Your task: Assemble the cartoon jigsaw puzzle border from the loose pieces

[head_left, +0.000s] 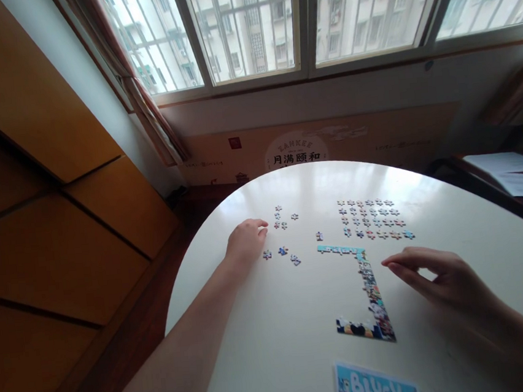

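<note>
On the white round table [267, 355], my left hand [247, 239] rests beside a loose group of puzzle pieces [283, 225]; its thumb and index finger are slightly apart, with nothing visible between them. Just below it lie several more loose pieces [283, 251]. My right hand [428, 269] hovers right of the partly joined puzzle border [370, 284], thumb and index fingertips pinched together; anything between them is too small to make out. The border forms a top strip, a right side and a bottom strip. A single piece [320, 236] lies above its top left end.
Rows of separate puzzle pieces [372, 217] lie at the table's back right. A blue "BLUEY" card [375, 388] is at the near edge of view. Papers [518, 174] lie on a surface at the right. Wooden cabinets [30, 243] stand left; windows are behind.
</note>
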`<state>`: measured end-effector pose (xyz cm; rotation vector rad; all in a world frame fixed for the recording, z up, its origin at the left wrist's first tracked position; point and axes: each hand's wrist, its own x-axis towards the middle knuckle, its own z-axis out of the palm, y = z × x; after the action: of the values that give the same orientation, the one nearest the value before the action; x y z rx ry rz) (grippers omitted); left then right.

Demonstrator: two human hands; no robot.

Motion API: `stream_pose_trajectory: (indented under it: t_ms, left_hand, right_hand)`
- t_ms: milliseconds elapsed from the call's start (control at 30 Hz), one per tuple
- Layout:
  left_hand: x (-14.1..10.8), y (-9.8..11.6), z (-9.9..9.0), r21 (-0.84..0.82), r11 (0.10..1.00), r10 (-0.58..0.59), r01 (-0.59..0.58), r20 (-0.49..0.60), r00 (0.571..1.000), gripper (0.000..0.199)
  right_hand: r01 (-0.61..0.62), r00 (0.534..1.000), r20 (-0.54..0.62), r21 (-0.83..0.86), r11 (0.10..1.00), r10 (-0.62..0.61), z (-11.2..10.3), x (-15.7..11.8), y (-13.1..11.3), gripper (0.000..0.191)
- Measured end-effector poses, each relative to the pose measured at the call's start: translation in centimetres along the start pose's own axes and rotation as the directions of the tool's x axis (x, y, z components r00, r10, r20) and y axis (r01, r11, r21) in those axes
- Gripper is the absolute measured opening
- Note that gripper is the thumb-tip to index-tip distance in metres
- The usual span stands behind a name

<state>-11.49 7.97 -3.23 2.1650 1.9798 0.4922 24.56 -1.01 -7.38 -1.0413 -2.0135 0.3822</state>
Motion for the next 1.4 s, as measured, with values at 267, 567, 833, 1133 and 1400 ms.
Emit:
stream_pose_trajectory:
  t_ms: [267,567,833,1133,1400]
  left_hand:
    - [1.2,-1.4,2.7,-0.057,0.992,0.109,-0.116,-0.114,0.987,0.032]
    - [1.1,-1.1,2.9,-0.013,0.998,0.052,-0.054,-0.117,0.992,0.036]
    - [3.4,0.0,1.8,0.079,0.990,-0.111,0.115,-0.050,0.993,0.034]
    - [9.1,2.4,1.0,0.082,0.986,-0.145,0.144,0.014,0.989,0.019]
    - [9.0,0.9,0.5,-0.010,0.998,-0.057,0.057,-0.052,0.997,0.018]
  right_hand:
    - [-0.016,1.000,-0.010,-0.005,1.000,0.016,0.2,0.1,-0.6,0.016]
    - [-0.004,1.000,0.017,-0.008,1.000,0.004,0.4,0.1,-0.3,0.014]
    - [-0.038,0.999,-0.018,-0.005,0.999,0.038,0.5,0.4,-0.2,0.018]
    - [-0.083,0.995,-0.057,-0.026,0.996,0.081,0.6,0.3,0.2,0.021]
    - [-0.081,0.995,-0.061,-0.017,0.997,0.080,0.6,0.4,0.4,0.019]
